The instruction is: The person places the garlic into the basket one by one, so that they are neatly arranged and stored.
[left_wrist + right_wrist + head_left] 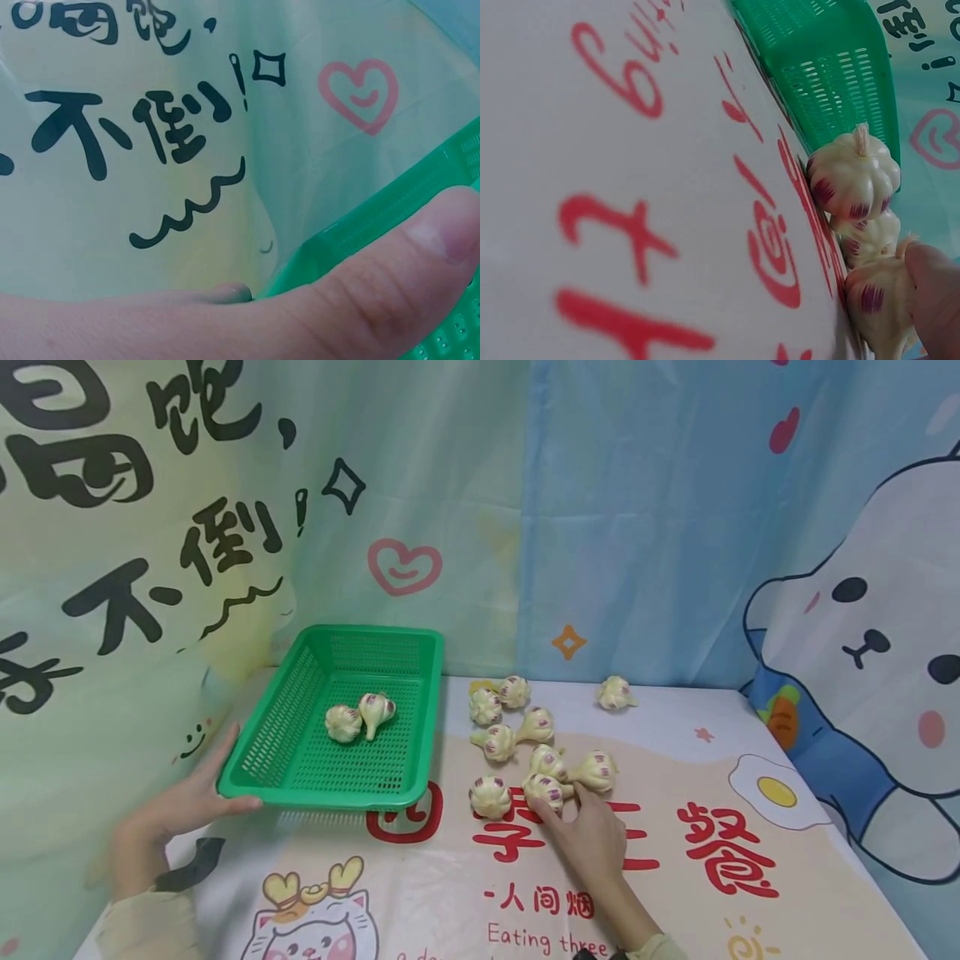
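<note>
A green basket (341, 799) with perforated walls stands at the left, holding two garlic bulbs (377, 711). My left hand (183, 802) rests against its near left corner, thumb along the front and fingers straight beside the left wall. In the left wrist view the thumb (375, 285) lies across the green rim. To the right of the basket, my right hand (588, 839) pinches a pale garlic bulb with purple streaks (545, 790) between thumb and fingers. That same bulb (877, 300) appears under the thumb in the right wrist view.
Several more garlic bulbs lie around the right hand, among them one at its left (491, 797) and one just behind it (596, 770). A lone bulb (615, 692) sits near the back edge. Printed curtains (637, 527) hang behind and beside the patterned tablecloth (660, 893).
</note>
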Demonstrator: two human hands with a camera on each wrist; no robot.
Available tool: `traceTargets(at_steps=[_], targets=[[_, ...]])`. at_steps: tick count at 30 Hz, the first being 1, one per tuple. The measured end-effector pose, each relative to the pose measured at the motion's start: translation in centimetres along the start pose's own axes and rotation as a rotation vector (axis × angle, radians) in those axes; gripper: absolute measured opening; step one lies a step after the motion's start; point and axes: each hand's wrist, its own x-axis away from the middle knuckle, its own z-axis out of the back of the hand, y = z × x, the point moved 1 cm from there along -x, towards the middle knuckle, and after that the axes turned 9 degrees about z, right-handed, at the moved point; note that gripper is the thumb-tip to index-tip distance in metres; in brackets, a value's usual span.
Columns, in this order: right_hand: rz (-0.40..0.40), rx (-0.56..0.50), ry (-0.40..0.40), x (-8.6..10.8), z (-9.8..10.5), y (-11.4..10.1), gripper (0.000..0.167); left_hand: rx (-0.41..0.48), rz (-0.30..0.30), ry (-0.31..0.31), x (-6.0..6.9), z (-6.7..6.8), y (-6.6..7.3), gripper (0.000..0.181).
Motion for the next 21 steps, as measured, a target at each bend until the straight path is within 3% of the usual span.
traceTargets(at_steps=[12, 21], targets=[[0.039, -0.024, 0.006, 0.37, -0.23, 0.27, 0.09, 0.003, 0.035, 0.001, 0.26, 0.07, -0.03, 0.117], [0.038, -0.022, -0.029, 0.29, -0.26, 0.32, 0.094, -0.006, 0.003, 0.007, 0.22, 0.01, 0.17, 0.119]])
